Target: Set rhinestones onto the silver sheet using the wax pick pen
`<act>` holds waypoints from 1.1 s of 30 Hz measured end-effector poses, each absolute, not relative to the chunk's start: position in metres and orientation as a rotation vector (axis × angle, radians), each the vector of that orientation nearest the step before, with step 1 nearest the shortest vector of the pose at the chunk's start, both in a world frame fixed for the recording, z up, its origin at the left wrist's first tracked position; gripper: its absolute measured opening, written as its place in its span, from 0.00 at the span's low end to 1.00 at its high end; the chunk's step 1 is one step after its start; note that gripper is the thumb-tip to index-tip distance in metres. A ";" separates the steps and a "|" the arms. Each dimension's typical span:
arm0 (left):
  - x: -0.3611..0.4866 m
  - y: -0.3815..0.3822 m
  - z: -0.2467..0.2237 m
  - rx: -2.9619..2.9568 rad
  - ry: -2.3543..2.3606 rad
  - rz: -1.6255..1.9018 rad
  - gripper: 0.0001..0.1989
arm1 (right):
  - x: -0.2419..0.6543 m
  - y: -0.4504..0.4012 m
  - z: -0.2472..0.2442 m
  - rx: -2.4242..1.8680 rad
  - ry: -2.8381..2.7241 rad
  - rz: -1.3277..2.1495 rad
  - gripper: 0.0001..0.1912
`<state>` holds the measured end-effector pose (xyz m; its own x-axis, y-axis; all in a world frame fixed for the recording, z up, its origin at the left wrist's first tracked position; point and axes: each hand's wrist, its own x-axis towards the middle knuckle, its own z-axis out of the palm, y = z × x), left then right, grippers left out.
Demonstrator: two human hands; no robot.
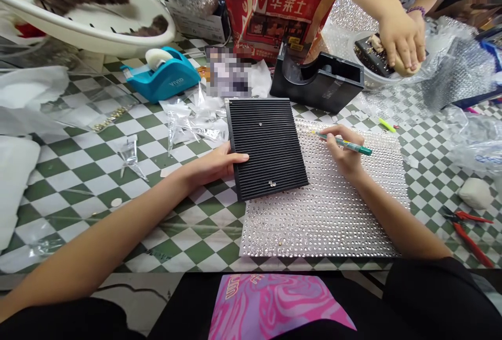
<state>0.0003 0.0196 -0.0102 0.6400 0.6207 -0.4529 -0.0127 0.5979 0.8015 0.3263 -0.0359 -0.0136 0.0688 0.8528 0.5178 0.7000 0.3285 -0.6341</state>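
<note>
grasping a slim green pen [351,145], the right hand [345,156] points it left. the left hand [218,163] clasps the adjacent black ridged rectangular tray [270,147].

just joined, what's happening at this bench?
The person's left hand holds a black ridged board, tilted, with a few small stones on it. The right hand grips a green pen-like tool, its yellow tip at the studded sheet; contact is unclear. Across the table, a co-worker's hand presses on a pale object at a clear tub.
</note>
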 end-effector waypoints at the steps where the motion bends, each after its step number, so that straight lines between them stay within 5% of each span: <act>1: 0.000 0.019 -0.010 0.869 0.805 0.414 0.29 | 0.326 -0.036 -0.014 -1.413 -1.666 0.207 0.09; 8: -0.001 0.021 -0.013 0.862 0.810 0.414 0.30 | 0.326 -0.033 -0.018 -1.376 -1.757 0.248 0.16; 14: -0.002 0.021 -0.017 0.839 0.784 0.408 0.34 | 0.323 -0.028 -0.024 -1.458 -1.895 -0.008 0.06; 33: -0.001 0.021 -0.019 0.799 0.725 0.426 0.33 | 0.288 -0.034 0.002 -1.236 -2.075 -0.021 0.05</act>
